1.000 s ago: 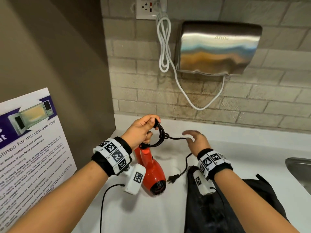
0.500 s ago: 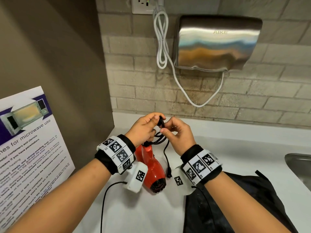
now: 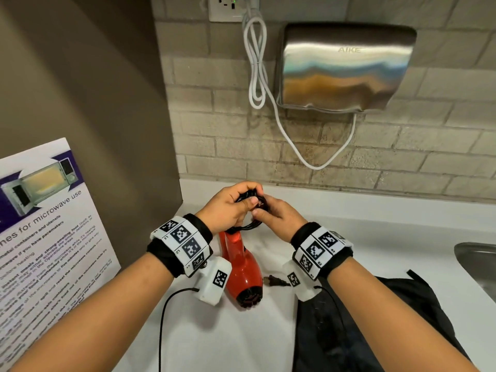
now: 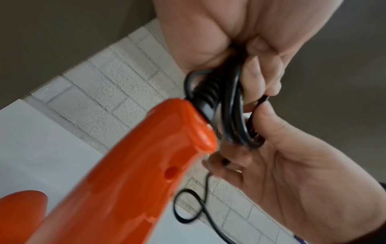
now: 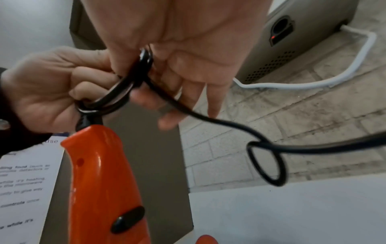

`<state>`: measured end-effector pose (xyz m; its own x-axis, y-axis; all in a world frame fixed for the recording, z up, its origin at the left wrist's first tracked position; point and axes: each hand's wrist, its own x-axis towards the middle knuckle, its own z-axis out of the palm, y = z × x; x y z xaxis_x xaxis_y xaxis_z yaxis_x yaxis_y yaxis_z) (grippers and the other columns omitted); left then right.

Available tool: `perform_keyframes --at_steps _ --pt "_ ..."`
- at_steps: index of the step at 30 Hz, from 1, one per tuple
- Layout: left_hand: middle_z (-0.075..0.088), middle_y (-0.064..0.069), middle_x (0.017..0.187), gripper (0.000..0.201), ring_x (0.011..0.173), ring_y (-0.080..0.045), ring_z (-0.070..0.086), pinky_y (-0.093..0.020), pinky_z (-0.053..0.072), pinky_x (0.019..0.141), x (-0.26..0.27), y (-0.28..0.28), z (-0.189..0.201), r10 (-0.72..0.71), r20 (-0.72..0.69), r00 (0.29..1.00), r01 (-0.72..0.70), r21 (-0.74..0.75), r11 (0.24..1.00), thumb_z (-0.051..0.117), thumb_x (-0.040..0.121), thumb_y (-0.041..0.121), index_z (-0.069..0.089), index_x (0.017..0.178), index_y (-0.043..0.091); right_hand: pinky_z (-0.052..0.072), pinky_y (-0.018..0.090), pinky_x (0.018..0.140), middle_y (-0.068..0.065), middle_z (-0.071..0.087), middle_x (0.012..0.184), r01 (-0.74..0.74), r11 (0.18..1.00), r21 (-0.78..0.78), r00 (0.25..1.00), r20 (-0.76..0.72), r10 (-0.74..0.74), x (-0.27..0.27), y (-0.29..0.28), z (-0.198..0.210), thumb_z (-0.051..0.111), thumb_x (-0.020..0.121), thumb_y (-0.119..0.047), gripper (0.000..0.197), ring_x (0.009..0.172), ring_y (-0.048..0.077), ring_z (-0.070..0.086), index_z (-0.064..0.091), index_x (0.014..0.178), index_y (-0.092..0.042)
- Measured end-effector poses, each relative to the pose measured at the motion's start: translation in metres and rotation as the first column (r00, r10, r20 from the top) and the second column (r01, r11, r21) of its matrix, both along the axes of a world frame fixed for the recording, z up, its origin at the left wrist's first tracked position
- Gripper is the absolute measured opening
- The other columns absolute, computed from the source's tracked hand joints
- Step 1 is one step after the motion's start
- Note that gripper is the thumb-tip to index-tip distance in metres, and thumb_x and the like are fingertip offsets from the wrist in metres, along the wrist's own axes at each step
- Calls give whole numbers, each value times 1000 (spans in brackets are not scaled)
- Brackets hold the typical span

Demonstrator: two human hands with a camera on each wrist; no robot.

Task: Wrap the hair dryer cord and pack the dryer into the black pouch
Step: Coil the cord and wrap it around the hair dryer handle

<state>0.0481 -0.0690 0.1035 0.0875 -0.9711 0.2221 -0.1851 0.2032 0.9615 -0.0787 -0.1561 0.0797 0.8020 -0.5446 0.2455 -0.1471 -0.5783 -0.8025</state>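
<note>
Lying nearest on the white counter (image 3: pixel 204 342): the black pouch (image 3: pixel 362 331), crumpled beneath the right forearm. Resting just left of it, the red hair dryer (image 3: pixel 243 267), barrel end pointing toward the camera, handle rising to the hands. Sitting between dryer and pouch, the plug (image 3: pixel 275 281). Gripping a bundle of black cord (image 3: pixel 248 200) loops just above the handle: the left hand (image 3: pixel 229 208), fingers curled round the coil. Pinching the same coil from the other side: the right hand (image 3: pixel 276 216), thumb and forefinger closed on it, remaining fingers extended, loose cord trailing away in a small loop. Hanging farther back on the brick wall, a steel hand dryer (image 3: pixel 346 68) with a white cable (image 3: pixel 256 63).
</note>
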Motion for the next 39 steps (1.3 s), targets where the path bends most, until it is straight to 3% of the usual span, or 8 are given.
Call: perform_keyframes --at_steps 3,8,13,19,28,31,36,39 --pt "28 12 39 22 32 0 19 -14 19 36 5 1 0 54 5 999 -54 -3 999 39 94 -1 51 89 17 36 22 66 -3 46 68 -10 1000 11 999 30 10 -6 -3 -2 46 85 -27 19 64 9 43 55 85 -11" --pt "27 1 52 24 34 -3 20 -16 20 35 2 2 1 68 55 996 -67 -9 998 41 94 0 51 88 20 36 8 73 -13 54 74 81 997 6 994 69 -81 -8 -9 3 41 86 -13 18 70 -11 50 59 85 -14" --pt "36 11 40 17 33 0 20 -13 20 34 -5 2 7 96 97 991 -93 -35 995 42 95 10 51 85 19 42 46 91 6 64 93 243 892 -380 967 27 -252 -7 -13 16 45 90 -6 20 95 25 58 64 97 -8" --pt "33 5 55 14 28 2 32 -6 25 35 -10 0 11 183 123 975 -182 -14 983 40 96 10 48 108 9 22 33 79 2 59 90 392 639 -661 892 106 -439 -9 0 40 49 91 -20 21 95 26 50 67 100 -24" --pt "42 11 36 22 28 0 27 -9 24 34 -8 2 14 7 124 992 -21 114 993 42 95 5 49 115 10 33 31 61 -3 59 69 401 447 -800 901 258 -348 -5 14 53 44 74 -19 28 64 26 55 70 80 -25" --pt "47 18 38 19 31 6 40 -3 30 38 -12 6 16 72 138 988 -79 47 996 40 95 2 49 111 9 35 30 62 -2 60 73 385 483 -786 915 255 -314 -7 17 52 39 76 -23 31 67 26 55 69 83 -23" --pt "47 20 36 26 27 2 36 -4 24 35 -2 -2 8 297 23 954 -297 -23 955 42 96 8 51 117 -2 45 35 73 8 61 89 401 817 -415 916 179 -359 -21 6 41 48 91 -18 16 83 25 56 60 97 -9" --pt "47 17 35 23 25 1 33 -6 24 32 1 -5 6 346 -44 937 -347 -20 938 43 95 9 53 115 4 38 36 80 8 62 86 347 815 -463 911 -38 -410 -32 3 27 44 93 -22 18 86 28 54 58 97 -11"
